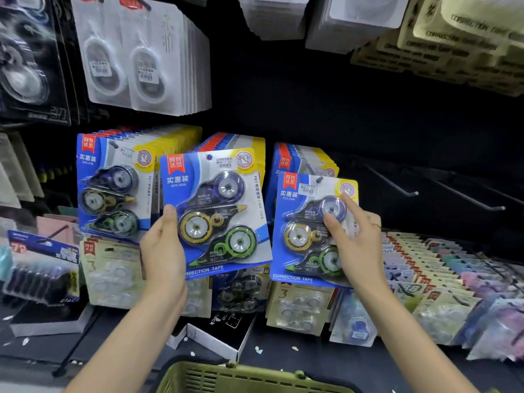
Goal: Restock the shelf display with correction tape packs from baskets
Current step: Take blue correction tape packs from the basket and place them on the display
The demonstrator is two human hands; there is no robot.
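- A blue correction tape pack [218, 211] is held up in front of the middle hanging row, tilted a little, its three dispensers showing purple, yellow and green under the blister.
- The left hand [163, 248] grips this pack by its lower left edge, thumb lying on the front of the card and the fingers hidden behind it.
- A second blue pack [309, 234] hangs at the front of the right row [303, 160], its hole on a peg near the top of the card.
- The right hand [354, 239] rests on this second pack: the index finger reaches up to the yellow corner, the thumb presses on the blister, and the other fingers curl round the card's right edge. A ring sits on one finger.
- To the left, another full row of the same blue packs [113, 182] hangs from its own peg.
- Bare metal pegs [397, 185] stick out from the dark back panel to the right.
- Below, cream-carded packs [300, 310] and pastel packs [442, 279] stand in rows on the shelf.
- A green basket [243, 377] shows at the bottom edge, only its slotted rim in view.
- White and clear packs [141, 58] hang above.
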